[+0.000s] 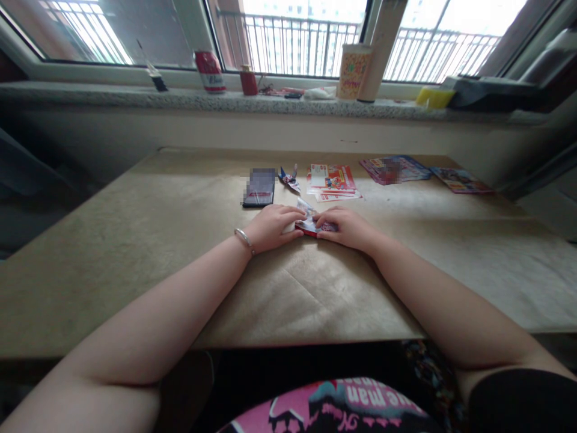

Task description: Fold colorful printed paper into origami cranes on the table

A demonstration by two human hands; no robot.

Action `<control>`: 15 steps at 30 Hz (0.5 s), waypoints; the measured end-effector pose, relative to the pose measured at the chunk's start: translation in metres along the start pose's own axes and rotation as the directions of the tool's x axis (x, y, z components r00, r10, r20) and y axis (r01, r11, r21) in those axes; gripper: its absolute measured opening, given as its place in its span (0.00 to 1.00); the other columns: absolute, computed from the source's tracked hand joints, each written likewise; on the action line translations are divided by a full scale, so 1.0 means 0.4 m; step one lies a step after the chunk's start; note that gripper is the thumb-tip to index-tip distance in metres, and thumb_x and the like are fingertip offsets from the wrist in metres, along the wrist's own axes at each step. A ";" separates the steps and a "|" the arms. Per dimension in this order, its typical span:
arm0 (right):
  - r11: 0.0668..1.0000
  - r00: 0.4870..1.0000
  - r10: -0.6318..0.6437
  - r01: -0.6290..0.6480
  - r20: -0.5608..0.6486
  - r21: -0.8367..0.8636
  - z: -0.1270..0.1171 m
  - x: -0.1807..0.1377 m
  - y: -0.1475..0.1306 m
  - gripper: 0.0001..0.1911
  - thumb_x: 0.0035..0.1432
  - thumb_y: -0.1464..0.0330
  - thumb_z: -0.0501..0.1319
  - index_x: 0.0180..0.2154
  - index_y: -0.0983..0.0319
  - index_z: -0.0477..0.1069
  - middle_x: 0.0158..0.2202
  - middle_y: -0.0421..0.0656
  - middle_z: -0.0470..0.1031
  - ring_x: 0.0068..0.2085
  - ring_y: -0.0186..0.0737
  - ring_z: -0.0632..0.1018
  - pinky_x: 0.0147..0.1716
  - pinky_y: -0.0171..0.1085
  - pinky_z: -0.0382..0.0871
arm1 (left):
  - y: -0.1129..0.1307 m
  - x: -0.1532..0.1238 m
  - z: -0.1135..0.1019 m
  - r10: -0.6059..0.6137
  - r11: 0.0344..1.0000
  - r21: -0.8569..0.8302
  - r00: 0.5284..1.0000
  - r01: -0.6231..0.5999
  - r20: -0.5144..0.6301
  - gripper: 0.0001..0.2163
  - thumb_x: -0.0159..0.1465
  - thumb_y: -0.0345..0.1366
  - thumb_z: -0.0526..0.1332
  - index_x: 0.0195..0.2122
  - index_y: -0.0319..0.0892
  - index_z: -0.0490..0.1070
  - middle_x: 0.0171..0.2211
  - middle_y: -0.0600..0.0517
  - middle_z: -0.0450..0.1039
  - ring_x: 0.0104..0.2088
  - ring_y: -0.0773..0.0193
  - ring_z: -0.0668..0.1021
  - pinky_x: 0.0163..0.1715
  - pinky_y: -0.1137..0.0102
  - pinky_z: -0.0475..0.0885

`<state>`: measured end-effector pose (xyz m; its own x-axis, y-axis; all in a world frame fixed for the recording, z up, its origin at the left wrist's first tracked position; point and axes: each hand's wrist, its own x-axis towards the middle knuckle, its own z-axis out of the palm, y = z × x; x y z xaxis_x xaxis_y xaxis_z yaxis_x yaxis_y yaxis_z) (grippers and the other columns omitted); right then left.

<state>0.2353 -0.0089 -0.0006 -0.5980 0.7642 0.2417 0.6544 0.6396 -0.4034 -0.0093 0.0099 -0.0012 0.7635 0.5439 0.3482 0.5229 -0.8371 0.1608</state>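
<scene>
A small piece of folded printed paper (307, 224), white and blue on top with a red edge, lies on the table between my hands. My left hand (276, 227), with a silver bracelet at the wrist, holds its left side, fingers on top and thumb at the near edge. On the right side my right hand (345, 228) grips it with curled fingers, hiding part of it. Just beyond sits a folded paper figure (289, 179) with pointed tips, like an origami crane. A dark phone (260, 187) lies flat, left of the figure.
Red and white printed sheets (332, 180) lie behind my right hand. Farther right are colourful printed papers (396, 169) and another stack (460, 180). On the windowsill (175, 102) stand a red can (210, 72), a red bottle (248, 81) and a patterned cup (354, 71).
</scene>
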 end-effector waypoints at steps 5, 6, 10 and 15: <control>0.993 0.993 0.115 -0.116 -0.035 -0.015 0.001 -0.002 -0.006 0.11 0.60 0.62 0.59 0.38 0.59 0.78 0.38 0.42 0.80 0.38 0.38 0.77 0.40 0.35 0.67 | 0.006 -0.004 0.002 -0.035 0.999 -0.017 0.998 0.034 -0.054 0.13 0.63 0.41 0.59 0.45 0.40 0.70 0.49 0.44 0.73 0.47 0.57 0.76 0.48 0.62 0.71; 0.989 0.989 0.144 -0.146 -0.042 -0.036 0.000 -0.003 -0.009 0.11 0.60 0.61 0.59 0.38 0.58 0.78 0.36 0.42 0.80 0.36 0.37 0.77 0.38 0.35 0.66 | 0.007 -0.005 0.003 -0.065 0.998 -0.020 0.993 0.063 -0.099 0.14 0.62 0.41 0.61 0.46 0.40 0.68 0.48 0.44 0.72 0.45 0.58 0.76 0.46 0.63 0.71; 0.970 0.973 0.212 -0.221 -0.087 -0.107 -0.001 -0.007 -0.015 0.13 0.60 0.59 0.58 0.38 0.57 0.78 0.32 0.41 0.79 0.31 0.36 0.75 0.32 0.34 0.63 | 0.015 -0.007 0.001 -0.088 0.995 0.027 0.977 0.095 -0.192 0.11 0.61 0.38 0.60 0.43 0.39 0.68 0.42 0.46 0.71 0.36 0.62 0.75 0.39 0.66 0.71; 0.950 0.955 0.224 -0.258 -0.196 -0.173 0.000 -0.010 -0.012 0.09 0.57 0.61 0.60 0.35 0.56 0.76 0.35 0.39 0.79 0.33 0.37 0.76 0.31 0.34 0.62 | 0.020 -0.002 0.000 0.101 0.986 0.136 0.995 -0.100 0.002 0.10 0.67 0.37 0.54 0.38 0.42 0.75 0.38 0.48 0.75 0.37 0.61 0.75 0.38 0.66 0.70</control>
<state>0.2346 -0.0150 0.0003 -0.3337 0.8891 0.3132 0.8564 0.4248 -0.2935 -0.0056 0.0027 -0.0002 0.8131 0.4570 0.3605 0.4906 -0.8714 -0.0018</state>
